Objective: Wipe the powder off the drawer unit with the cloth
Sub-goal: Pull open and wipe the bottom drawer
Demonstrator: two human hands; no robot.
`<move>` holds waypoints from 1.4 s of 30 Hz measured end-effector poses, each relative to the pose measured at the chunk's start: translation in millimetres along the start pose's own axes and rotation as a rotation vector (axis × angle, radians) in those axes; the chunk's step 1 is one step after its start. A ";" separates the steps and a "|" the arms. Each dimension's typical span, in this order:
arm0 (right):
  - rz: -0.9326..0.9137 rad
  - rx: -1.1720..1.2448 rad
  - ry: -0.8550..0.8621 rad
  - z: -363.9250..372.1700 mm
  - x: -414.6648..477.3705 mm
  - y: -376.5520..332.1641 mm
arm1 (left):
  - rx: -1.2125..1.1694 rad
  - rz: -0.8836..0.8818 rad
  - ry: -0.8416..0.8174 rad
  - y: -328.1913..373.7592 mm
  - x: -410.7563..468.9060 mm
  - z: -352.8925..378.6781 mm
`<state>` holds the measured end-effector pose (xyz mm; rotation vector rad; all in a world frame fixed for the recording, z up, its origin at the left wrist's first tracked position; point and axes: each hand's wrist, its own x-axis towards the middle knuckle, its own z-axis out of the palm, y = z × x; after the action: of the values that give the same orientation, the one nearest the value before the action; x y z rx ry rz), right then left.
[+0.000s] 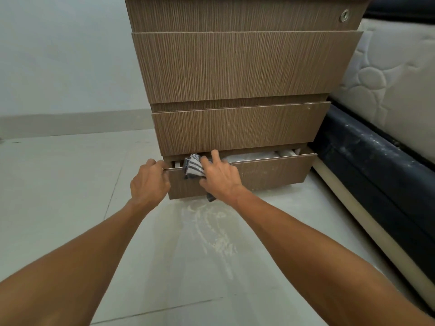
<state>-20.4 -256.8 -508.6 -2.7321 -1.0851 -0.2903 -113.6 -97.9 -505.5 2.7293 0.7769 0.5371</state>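
Note:
A brown wood-grain drawer unit (240,67) stands on the floor in front of me. Its bottom drawer (270,172) is pulled partly out, with faint white powder on its front. My left hand (148,182) grips the top left corner of that drawer front. My right hand (220,178) presses a grey-and-white striped cloth (193,169) against the drawer's top edge and front, left of centre. Part of the cloth hangs below my palm.
White powder (211,231) is smeared on the pale tiled floor in front of the unit. A dark bed base (367,165) with powder marks and a quilted white mattress (390,85) stand close on the right. White items lie inside the bottom drawer.

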 end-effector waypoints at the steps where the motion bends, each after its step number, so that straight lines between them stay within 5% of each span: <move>1: 0.009 -0.004 0.005 -1.1 -2.7 11.3 | 0.004 0.018 0.017 1.1 -2.2 1.2; 22: 0.428 -0.200 -0.012 -38.5 -47.0 235.8 | 0.069 0.009 0.107 32.0 -3.5 16.4; 30: 1.083 0.377 0.041 -21.5 -81.8 258.3 | -0.017 0.009 0.132 28.8 -3.8 21.1; 42: 1.296 1.053 0.410 8.7 -90.5 219.5 | -0.349 -0.118 0.179 23.2 -7.3 16.7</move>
<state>67.8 -470.9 -561.7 -1.7285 0.5977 -0.0163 -101.9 -123.3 -514.8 2.3239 0.7953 0.8145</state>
